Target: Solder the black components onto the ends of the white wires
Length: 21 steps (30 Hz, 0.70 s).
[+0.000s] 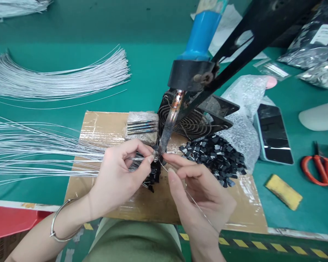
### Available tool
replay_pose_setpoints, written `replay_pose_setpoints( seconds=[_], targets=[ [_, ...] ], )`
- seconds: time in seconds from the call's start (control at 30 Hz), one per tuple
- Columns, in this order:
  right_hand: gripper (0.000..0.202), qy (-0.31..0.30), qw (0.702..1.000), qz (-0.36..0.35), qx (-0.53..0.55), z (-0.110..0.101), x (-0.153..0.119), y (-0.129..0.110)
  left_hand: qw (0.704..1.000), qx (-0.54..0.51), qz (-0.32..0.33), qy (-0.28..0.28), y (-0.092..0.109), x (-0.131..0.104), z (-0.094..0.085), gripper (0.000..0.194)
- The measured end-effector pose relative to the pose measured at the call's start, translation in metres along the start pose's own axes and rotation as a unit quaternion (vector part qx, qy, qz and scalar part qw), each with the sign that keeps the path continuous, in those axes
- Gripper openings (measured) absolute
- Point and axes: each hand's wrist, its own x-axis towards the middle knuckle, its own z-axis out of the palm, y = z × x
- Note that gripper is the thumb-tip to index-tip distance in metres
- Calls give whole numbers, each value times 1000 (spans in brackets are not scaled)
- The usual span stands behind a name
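Observation:
A soldering iron point(170, 122) with a blue handle hangs tip-down in a black clamp, its tip between my hands. My left hand point(124, 174) is closed in a pinch just left of the tip, on a thin grey wire whose end is too small to make out. My right hand point(203, 193) pinches a strand of solder wire point(198, 206) that runs from the tip down across the palm. Many loose grey wires point(43, 147) stretch left from behind my left hand. Under the tip, small black parts point(153, 174) bunch at the wire ends, partly covered by my fingers.
Small black connectors point(215, 156) lie heaped on the cardboard point(248, 211), near a black fan point(192, 120). A block with metal rods point(142, 127) stands behind my left hand. Another wire bundle point(71, 82), a phone point(273, 133), a yellow sponge point(283, 191) and red-handled scissors point(315, 171) surround it.

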Motion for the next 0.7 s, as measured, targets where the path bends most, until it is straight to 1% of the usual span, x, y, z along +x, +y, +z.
replay_pose_setpoints(
  seconds=[0.23, 0.47, 0.7],
  targets=[
    [17, -8, 1000, -20, -14, -1, -1, 3, 1000, -15, 12, -2, 1, -1, 1, 11],
    [18, 11, 1000, -18, -4, 2, -1, 2, 1000, -11, 18, -3, 2, -2, 2, 11],
    [18, -1, 1000, -22, -6, 0, -1, 4, 1000, -9, 17, -2, 1, -2, 1, 11]
  ],
)
